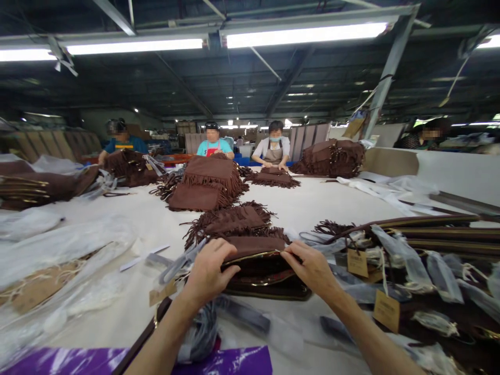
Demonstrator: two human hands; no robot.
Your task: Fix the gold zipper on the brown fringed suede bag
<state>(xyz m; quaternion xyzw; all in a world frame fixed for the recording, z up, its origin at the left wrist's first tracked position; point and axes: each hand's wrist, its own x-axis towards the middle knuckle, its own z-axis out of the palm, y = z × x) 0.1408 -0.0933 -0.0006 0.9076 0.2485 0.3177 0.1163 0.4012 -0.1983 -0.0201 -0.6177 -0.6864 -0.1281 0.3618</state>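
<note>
- Brown bag [261,263] sits centre-front on the white worktop [320,200], zip edge up, lying on another dark bag; I see both my hands on it.
- Far L: stack of flat brown bags [37,185] w/ gold trim, clear plastic wrap [58,250] spread in front.
- L front: purple plastic sheet [234,360] at the near edge; a brown strap [142,336] runs up beside my L forearm.
- L hand [209,273]: closed on the bag's L end, thumb pressed on the front face, fingers curled over the top.
- Just behind the bag: fringed brown piece [234,221]; further back a bigger fringed pile [209,182].
- R hand [312,268]: pinching the bag's top edge by the gold zip line [252,256], thumb + forefinger closed on it.
- R of that: more brown bags w/ paper tags [357,262] and clear sleeves, packed close, touching each other.
- Back: three ppl seated across the worktop, one w/ hands on a fringed piece [273,178]; a fourth person far R behind a partition.
- R rear: heap of fringed bags [332,158].
</note>
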